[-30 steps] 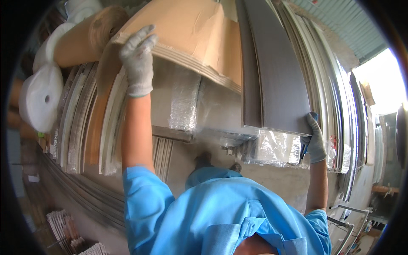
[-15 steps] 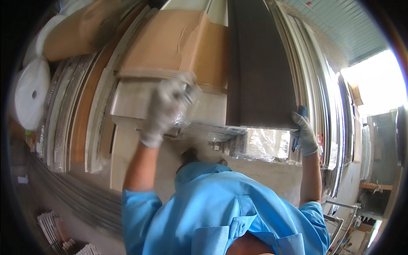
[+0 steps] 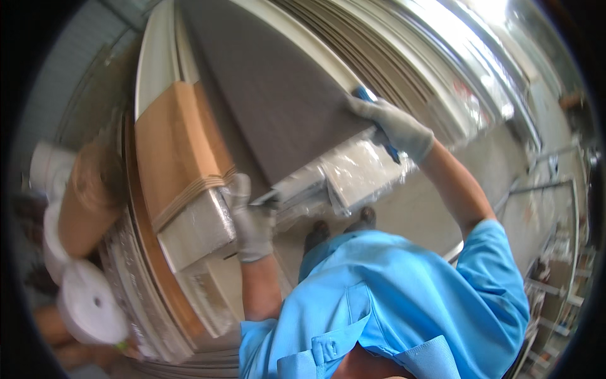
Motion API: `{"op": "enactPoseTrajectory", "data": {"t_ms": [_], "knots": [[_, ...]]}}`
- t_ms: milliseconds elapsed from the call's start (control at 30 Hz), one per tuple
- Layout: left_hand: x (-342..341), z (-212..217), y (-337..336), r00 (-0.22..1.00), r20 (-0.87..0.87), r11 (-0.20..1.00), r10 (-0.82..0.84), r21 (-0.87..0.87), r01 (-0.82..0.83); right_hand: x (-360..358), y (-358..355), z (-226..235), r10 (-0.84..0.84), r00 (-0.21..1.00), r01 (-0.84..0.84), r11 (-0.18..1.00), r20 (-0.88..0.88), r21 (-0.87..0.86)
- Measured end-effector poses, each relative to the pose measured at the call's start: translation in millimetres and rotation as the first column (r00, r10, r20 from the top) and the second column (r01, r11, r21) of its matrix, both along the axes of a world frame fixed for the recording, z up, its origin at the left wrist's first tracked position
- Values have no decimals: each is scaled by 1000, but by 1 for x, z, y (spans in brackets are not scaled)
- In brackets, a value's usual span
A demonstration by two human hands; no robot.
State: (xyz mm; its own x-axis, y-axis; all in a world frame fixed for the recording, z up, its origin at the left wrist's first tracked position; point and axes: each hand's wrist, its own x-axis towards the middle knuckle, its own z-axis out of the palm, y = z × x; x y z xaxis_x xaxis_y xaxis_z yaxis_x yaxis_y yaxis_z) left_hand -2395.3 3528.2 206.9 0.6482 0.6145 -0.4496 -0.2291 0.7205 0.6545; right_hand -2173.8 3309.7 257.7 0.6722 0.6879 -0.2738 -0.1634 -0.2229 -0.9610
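A long dark grey-brown panel lies lengthwise ahead of me, its near end tilted toward the right. My right hand, in a pale work glove, closes on the panel's near right corner. A slim blue tool is held in that same hand, partly hidden by the fingers. At the panel's near left corner is my gloved left hand, closed around a small dark thing I cannot make out. Left of the panel, beside that hand, lies a stack wrapped in brown cardboard, with clear film over its pale end.
Film-wrapped pale pieces sit beneath the panel's near end. Long pale strips line the right side. On the left stand a brown paper roll and white rolls. A metal frame stands at the right.
My view has turned, so the panel now slants. My left hand has come from over the cardboard-wrapped stack to the panel's near left corner. My right hand stays at the right corner.
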Motion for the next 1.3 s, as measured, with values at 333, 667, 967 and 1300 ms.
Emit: {"op": "enactPoseTrajectory", "data": {"t_ms": [333,667,967,1300], "knots": [[-15,77,47,826,495,944,-271,-31,328,-25,22,38,-32,999,36,938,-19,345],[-18,6,15,978,-50,967,-201,148,207,-46,12,-27,-134,984,142,988,-114,62],[-88,-30,-11,839,-19,835,-544,90,543,-107,-38,-65,-219,949,224,975,-225,-7],[-197,-40,-75,843,-61,845,-534,-14,534,-208,-98,-61,-137,956,106,986,-258,-131]]}}
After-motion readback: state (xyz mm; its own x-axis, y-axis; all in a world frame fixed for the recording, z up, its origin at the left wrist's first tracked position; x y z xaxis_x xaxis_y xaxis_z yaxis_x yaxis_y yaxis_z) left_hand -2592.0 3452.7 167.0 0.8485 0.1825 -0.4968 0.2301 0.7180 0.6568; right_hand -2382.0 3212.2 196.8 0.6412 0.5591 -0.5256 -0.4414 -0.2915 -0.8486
